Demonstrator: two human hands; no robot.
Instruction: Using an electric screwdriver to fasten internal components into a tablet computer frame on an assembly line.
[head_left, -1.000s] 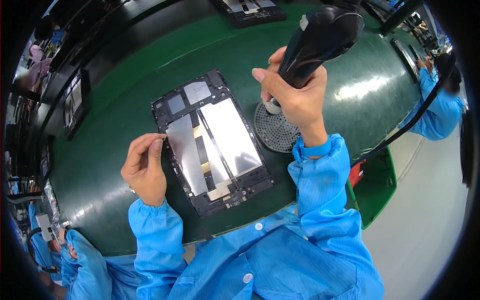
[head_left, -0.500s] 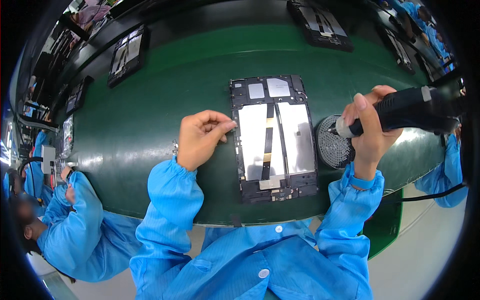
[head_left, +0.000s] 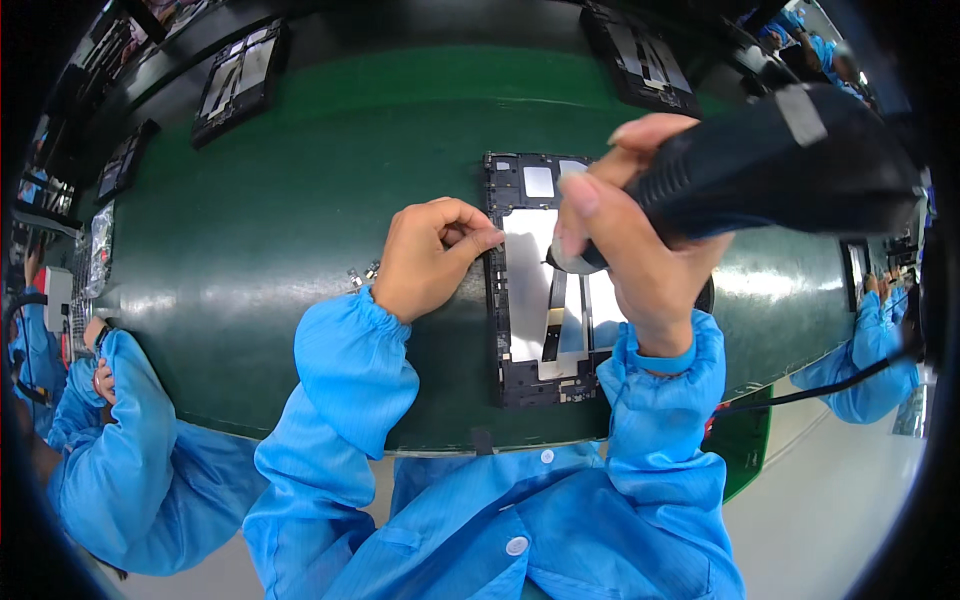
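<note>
An opened tablet (head_left: 527, 280) lies on the green bench mat, its silver battery panels and dark ribbon cables facing up. My left hand (head_left: 430, 255) is at its left edge, thumb and forefinger pinched together; whatever is between them is too small to make out. Wrapped around a black electric screwdriver (head_left: 770, 170), my right hand (head_left: 650, 250) holds the tool slantwise over the tablet. Its tip (head_left: 549, 262) points left above the upper battery area; I cannot tell whether it touches. The hand and tool hide the tablet's right side.
Small metal pieces (head_left: 363, 275) lie beside my left wrist. A round tray (head_left: 706, 297) is mostly hidden behind my right hand. More opened tablets (head_left: 240, 80) sit along the far side. A co-worker's blue sleeve (head_left: 140, 400) is at left; a black cord (head_left: 830, 390) runs at right.
My right hand has carried the screwdriver left, from over the round tray to above the tablet. My left hand stays pinched at the tablet's left edge.
</note>
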